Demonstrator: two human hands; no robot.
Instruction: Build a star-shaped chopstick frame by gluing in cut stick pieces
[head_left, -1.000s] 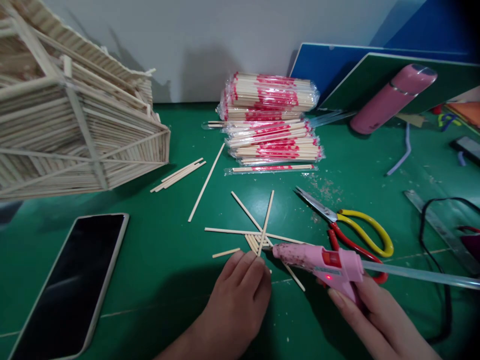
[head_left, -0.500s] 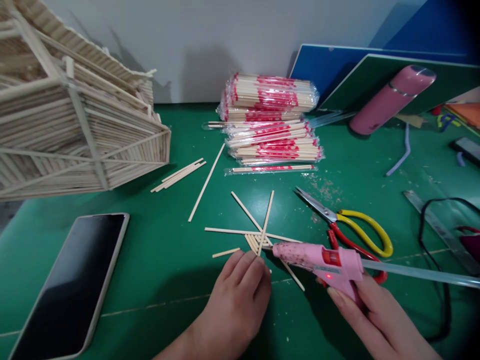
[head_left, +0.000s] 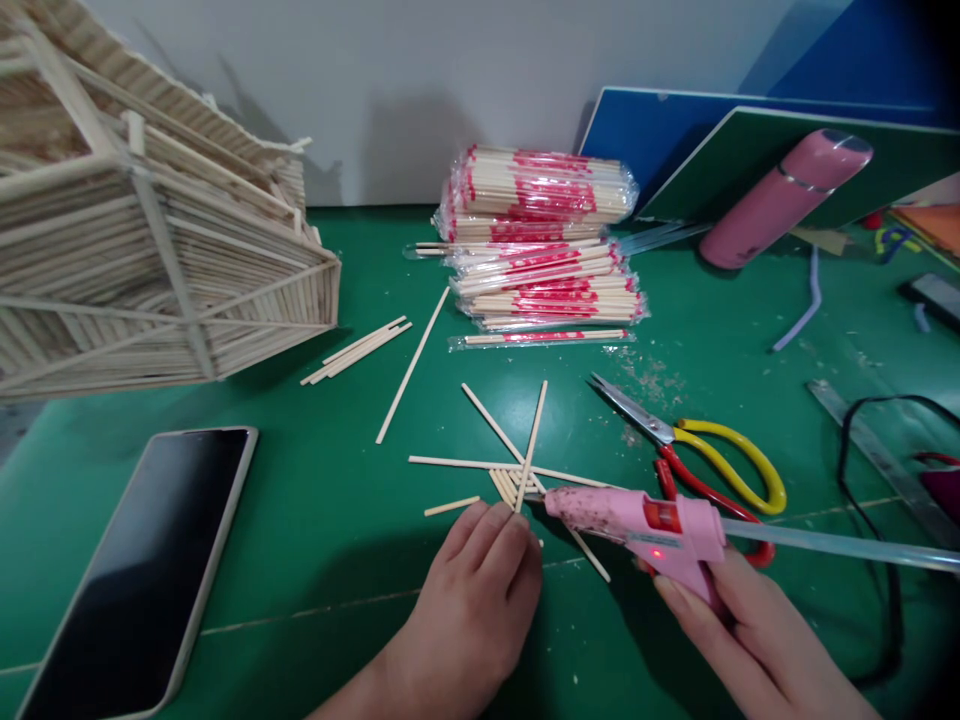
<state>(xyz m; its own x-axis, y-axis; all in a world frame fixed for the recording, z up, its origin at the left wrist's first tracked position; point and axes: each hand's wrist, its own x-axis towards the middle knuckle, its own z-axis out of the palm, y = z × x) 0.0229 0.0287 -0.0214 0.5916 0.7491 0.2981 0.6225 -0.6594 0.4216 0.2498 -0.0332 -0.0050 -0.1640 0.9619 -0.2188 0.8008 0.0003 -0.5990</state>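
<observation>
My right hand (head_left: 757, 630) is wrapped round the handle of a pink hot glue gun (head_left: 637, 520), its red light lit. A clear glue stick (head_left: 840, 545) sticks out of its back end. The nozzle touches or nearly touches a cluster of crossed wooden chopsticks (head_left: 531, 440) on the green table. My left hand (head_left: 480, 590) is curled at the near side of this cluster, its fingertips hidden under the knuckles, closed on the lower end of a chopstick. Short cut pieces (head_left: 504, 485) lie among the crossed sticks. Another short piece (head_left: 452, 506) rests left of them.
Scissors (head_left: 675, 435) with red and yellow handles lie behind the glue gun. Wrapped chopstick packs (head_left: 547, 240) are piled at the back. A stick-built model (head_left: 172, 250) stands at left above a phone (head_left: 150, 560). A pink bottle (head_left: 784, 200) leans at right.
</observation>
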